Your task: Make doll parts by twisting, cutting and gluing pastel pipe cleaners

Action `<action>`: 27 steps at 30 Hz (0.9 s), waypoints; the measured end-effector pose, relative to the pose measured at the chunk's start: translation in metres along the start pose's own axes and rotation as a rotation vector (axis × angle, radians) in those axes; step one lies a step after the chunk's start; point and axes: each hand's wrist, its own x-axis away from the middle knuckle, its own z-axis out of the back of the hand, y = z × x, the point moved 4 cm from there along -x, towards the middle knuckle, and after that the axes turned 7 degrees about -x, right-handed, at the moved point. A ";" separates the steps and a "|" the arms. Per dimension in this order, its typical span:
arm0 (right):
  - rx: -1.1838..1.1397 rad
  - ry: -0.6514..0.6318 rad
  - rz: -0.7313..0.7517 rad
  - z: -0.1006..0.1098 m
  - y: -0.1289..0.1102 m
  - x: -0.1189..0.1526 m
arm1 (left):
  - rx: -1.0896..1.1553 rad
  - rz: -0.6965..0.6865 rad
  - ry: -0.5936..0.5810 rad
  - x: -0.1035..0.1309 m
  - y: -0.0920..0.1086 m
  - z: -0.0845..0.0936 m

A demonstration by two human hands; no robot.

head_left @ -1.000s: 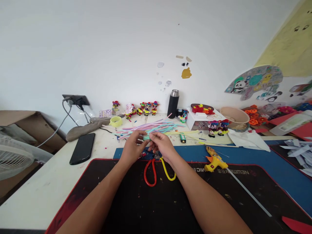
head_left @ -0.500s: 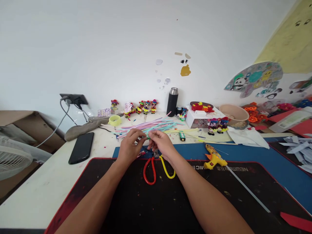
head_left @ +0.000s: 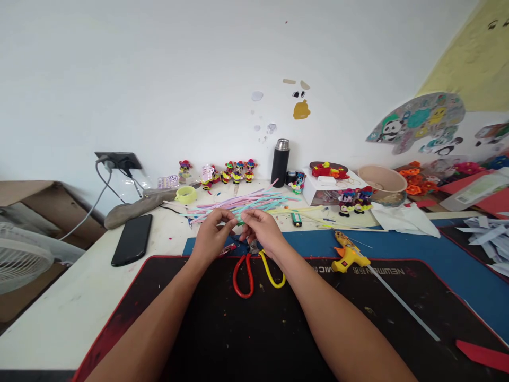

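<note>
Between the fingertips of both hands is a small green piece [head_left: 240, 219]; its shape is mostly hidden. My left hand [head_left: 214, 231] pinches it from the left, and my right hand [head_left: 262, 229] pinches it from the right. Just below the hands lie scissors or pliers with one red handle [head_left: 242, 277] and one yellow handle [head_left: 272, 271]; their head is partly covered by my right hand. Behind the hands is a loose pile of pastel pipe cleaners [head_left: 254, 201] in pink, purple and mint.
A yellow glue gun [head_left: 350, 255] rests on the black mat [head_left: 238, 339] at right. A phone [head_left: 132, 240] lies left. Behind stand a black bottle [head_left: 280, 164], small figures [head_left: 237, 172], a white box [head_left: 330, 185] and a pink bowl [head_left: 384, 183].
The camera view has shifted slightly, so the scene sits a little higher. Both hands stay together around the green piece, with the fingers slightly changed in pose.
</note>
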 end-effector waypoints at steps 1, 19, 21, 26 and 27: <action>-0.001 0.000 0.002 0.000 0.000 0.000 | 0.058 0.036 -0.017 0.000 -0.003 -0.001; 0.001 -0.027 0.000 -0.002 -0.001 0.002 | 0.570 0.387 -0.177 -0.001 -0.009 -0.010; -0.005 -0.037 0.000 -0.003 0.000 0.003 | 0.559 0.366 -0.132 -0.002 -0.011 -0.008; -0.010 -0.053 -0.006 -0.007 0.005 0.002 | 0.471 0.307 -0.073 -0.003 -0.014 -0.007; -0.009 -0.056 -0.003 -0.007 0.006 0.002 | 0.456 0.296 -0.076 -0.003 -0.014 -0.007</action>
